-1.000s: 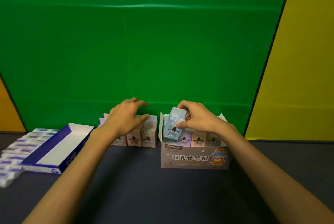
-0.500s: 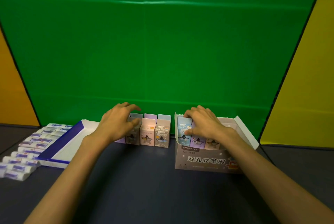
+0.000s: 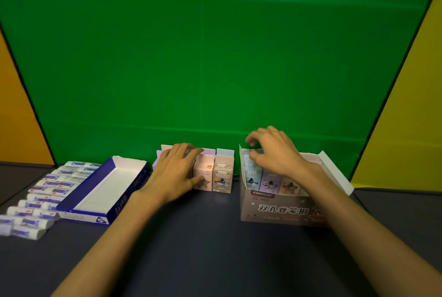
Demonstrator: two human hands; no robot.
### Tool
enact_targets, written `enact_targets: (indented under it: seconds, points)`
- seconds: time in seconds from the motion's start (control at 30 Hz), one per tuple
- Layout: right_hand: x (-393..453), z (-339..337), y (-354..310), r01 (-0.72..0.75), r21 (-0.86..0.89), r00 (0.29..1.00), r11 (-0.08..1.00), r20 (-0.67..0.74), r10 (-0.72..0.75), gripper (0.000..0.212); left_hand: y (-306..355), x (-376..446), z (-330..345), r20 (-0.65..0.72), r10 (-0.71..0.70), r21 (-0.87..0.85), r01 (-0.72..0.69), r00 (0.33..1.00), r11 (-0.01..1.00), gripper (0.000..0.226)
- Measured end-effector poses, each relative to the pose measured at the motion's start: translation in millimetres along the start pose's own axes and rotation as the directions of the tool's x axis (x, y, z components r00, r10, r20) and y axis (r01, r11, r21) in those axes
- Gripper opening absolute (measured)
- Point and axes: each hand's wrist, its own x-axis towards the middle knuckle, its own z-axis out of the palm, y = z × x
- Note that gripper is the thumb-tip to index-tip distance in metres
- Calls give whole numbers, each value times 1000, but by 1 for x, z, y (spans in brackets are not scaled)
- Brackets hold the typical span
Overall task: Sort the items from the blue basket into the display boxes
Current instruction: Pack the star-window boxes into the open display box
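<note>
A pale purple display box [image 3: 275, 210] with printed characters stands right of centre, its flap [image 3: 334, 172] open. Inside it, a blue small box [image 3: 251, 175], a purple one [image 3: 270, 181] and a peach one [image 3: 290, 185] stand upright in a row. My right hand [image 3: 275, 153] hovers just over the blue box, fingers curled and apart, holding nothing. A row of loose small boxes stands left of it: a pink one [image 3: 203, 174] and a grey one [image 3: 223, 177] show. My left hand [image 3: 177, 172] is wrapped over the small box beside the pink one, hiding it.
A blue-and-white display box [image 3: 129, 189] lies open with nothing in it at the left. Several white-and-blue wrapped packs [image 3: 47, 189] lie in rows on the dark table beyond it. A green backdrop stands close behind everything. No blue basket is in view.
My right hand lowered the blue small box into the left end of the purple display box and lifted off it. My left hand came down onto the row of loose boxes.
</note>
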Motion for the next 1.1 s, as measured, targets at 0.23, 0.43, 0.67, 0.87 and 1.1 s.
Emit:
enact_targets:
  seconds: [0.23, 0.43, 0.67, 0.87, 1.1]
  points:
    - [11, 21, -47, 49, -121, 994, 991, 103, -37, 51, -2, 0, 20, -54, 85, 109, -79, 995, 991, 75]
    - [20, 27, -64, 71, -247, 976, 966, 219, -16, 46, -4, -4, 25, -128, 144, 63, -136, 981, 989, 61]
    - [26, 39, -75, 103, -329, 945, 939, 326, 11, 36, -8, -10, 13, -149, 92, -175, -118, 985, 977, 53]
    - [27, 25, -66, 71, -177, 973, 982, 229, -29, 36, -5, -11, -16, -234, -27, -457, -85, 972, 886, 56]
    - [10, -37, -36, -71, 530, 994, 845, 109, 15, 41, 20, 7, -66, -373, -159, -669, -146, 914, 729, 55]
